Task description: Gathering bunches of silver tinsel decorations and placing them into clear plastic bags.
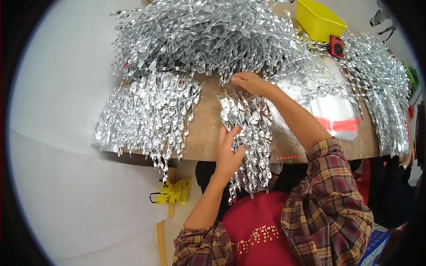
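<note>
A bundle of shiny silver twisted foil strands (248,119) lies in front of me and hangs over the table's near edge. My left hand (230,155) rests against its left side with fingers spread and thumb apart. At the front fringe of a big heap of silver strands (208,40), my right hand (249,83) has its fingers pinched together. Foil strands meet its fingertips, but what exactly they grip is too small to make out. To the left, another bunch of silver strands (151,111) drapes over the edge.
The brown table (202,139) shows between the bunches. Clear plastic bags with a red band (335,115) lie right of my right forearm. Beyond them are a red radio-like device (336,46), a yellow bin (320,20) and more silver strands (386,97). A yellow bag (175,191) hangs below the table.
</note>
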